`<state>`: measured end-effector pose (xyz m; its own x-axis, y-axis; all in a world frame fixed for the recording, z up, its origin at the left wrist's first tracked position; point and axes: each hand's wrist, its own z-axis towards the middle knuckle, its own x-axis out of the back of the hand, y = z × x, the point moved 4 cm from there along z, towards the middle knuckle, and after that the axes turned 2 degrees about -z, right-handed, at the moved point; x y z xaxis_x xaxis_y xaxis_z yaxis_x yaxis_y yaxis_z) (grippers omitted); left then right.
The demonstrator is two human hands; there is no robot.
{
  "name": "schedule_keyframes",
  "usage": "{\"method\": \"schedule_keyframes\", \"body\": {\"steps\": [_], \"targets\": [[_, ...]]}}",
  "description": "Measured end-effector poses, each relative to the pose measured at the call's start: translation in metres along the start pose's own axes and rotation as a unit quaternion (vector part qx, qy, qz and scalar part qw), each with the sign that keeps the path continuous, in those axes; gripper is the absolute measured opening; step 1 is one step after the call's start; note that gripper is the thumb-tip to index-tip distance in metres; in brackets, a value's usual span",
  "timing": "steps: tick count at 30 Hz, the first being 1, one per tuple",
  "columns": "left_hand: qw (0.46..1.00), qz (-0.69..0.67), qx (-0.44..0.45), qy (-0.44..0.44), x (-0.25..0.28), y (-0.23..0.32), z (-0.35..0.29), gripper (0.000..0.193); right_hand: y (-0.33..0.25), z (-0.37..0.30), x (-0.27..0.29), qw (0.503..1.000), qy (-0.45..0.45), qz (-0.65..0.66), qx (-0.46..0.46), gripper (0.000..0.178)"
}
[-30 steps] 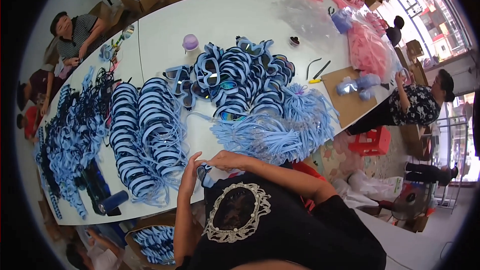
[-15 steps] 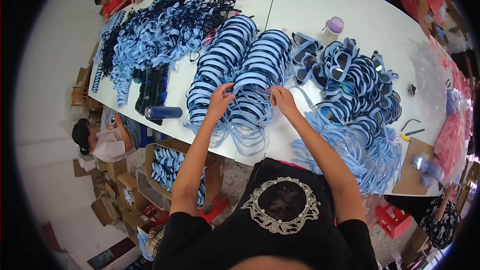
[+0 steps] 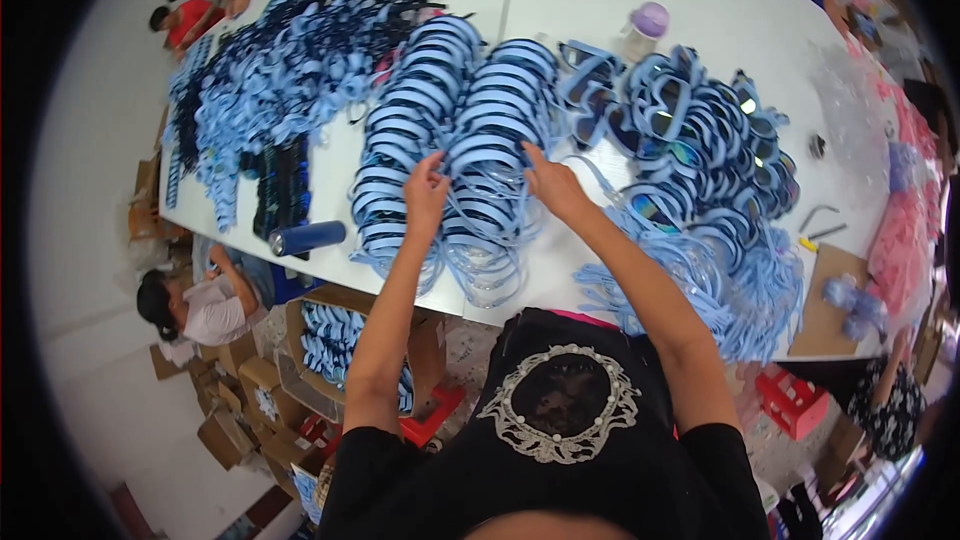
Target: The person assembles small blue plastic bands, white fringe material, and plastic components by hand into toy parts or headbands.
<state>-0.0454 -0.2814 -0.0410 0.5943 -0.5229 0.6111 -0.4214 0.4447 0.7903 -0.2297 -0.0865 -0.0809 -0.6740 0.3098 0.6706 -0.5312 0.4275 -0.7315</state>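
Note:
Two long rows of light blue and dark swim goggles, nested one against another, lie in front of me with their clear straps hanging toward the near table edge. My left hand is over the gap between the rows, its fingers loosely bent and apart at the left side of the right row. On that row's other side is my right hand, index finger stretched out against the goggles' ends. I see nothing gripped in either hand.
To the right lies a heap of loose goggles with pale blue straps. A tangled strap pile, a blue flask and a lilac-capped bottle share the white table. An open carton stands below; other people work around.
Both hands have let go of the goggles at the right row's middle and moved slightly left and up along its sides. The whole view has shifted a little.

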Motion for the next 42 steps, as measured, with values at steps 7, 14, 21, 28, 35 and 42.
{"method": "schedule_keyframes", "body": {"steps": [7,14,21,28,35,42], "targets": [[0.997,0.034,-0.065,-0.005,-0.008,0.022,0.029,0.050,-0.001,-0.026,0.017,0.982,0.026,0.164,-0.092,0.057],[0.998,0.017,-0.016,-0.063,-0.007,0.007,0.013,0.051,0.023,-0.065,0.070,0.974,0.188,0.107,-0.074,0.025],[0.996,-0.011,-0.058,0.064,-0.007,0.083,-0.053,0.040,0.074,-0.084,0.176,0.928,0.356,-0.040,-0.098,0.023],[0.987,-0.148,-0.032,-0.055,-0.068,0.119,-0.092,0.017,0.119,-0.075,0.184,0.944,0.289,-0.121,-0.103,0.019],[0.984,-0.087,-0.105,-0.115,-0.091,0.168,-0.111,0.022,0.091,-0.090,0.202,0.952,0.304,-0.022,-0.043,0.009],[0.929,-0.328,0.091,-0.145,-0.132,0.155,-0.106,0.031,0.004,-0.154,0.186,0.973,0.221,0.031,0.058,0.014]]}}
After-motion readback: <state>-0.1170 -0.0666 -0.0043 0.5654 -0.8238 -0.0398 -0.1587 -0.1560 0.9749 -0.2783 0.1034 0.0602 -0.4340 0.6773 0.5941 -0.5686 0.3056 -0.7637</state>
